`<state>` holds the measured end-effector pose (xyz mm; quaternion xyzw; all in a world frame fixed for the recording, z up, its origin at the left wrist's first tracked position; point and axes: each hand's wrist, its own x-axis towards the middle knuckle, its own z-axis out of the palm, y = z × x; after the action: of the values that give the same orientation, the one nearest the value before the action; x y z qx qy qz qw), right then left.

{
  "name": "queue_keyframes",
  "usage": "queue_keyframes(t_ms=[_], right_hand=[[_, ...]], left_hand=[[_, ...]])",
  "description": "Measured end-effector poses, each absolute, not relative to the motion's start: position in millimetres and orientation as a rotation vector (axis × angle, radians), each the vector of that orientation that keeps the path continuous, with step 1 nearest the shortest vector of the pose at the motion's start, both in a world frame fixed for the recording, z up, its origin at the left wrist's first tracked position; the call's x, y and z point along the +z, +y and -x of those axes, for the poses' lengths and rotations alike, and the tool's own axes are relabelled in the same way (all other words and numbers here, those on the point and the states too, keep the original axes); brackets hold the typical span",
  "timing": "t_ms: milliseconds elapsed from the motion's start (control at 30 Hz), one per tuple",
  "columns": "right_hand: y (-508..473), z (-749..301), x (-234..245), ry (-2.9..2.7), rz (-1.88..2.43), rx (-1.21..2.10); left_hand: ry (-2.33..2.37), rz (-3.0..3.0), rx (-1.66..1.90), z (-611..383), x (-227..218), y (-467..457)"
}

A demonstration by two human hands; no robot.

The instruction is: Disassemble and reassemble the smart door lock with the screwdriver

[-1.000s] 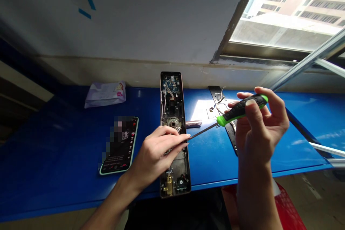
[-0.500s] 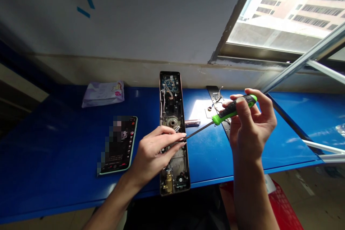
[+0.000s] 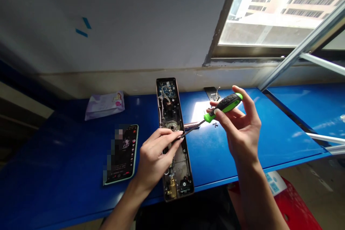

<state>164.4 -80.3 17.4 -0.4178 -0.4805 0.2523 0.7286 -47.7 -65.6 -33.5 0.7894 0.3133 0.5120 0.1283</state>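
Observation:
A long, narrow open casing, which looks like part of an electronic door lock, lies lengthwise before me. Inside it are a blue circuit board, pale wires and a brass part. My right hand grips the black and green handle of a screwdriver, index finger at the butt end. The shaft slants down to the left. Over the casing's middle, my left hand pinches the shaft near its tip between thumb and fingers. The tip itself is hidden by those fingers.
Left of the casing lies a phone with a lit screen, and behind it a purple packet. Small dark screws and a black plate lie to the right. Metal bars stand farther right, near the window.
My right hand and the screwdriver handle have shifted left, uncovering the small screws. My left hand still pinches near the tip. The whole view has tilted slightly.

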Motion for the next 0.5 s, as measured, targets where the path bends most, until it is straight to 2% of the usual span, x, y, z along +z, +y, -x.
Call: queue_keyframes(t_ms=[500], right_hand=[[-97, -156, 25, -1.428, 0.731, 0.153]], left_hand=[[0.955, -2.387, 1.388, 42, -34, -70]])
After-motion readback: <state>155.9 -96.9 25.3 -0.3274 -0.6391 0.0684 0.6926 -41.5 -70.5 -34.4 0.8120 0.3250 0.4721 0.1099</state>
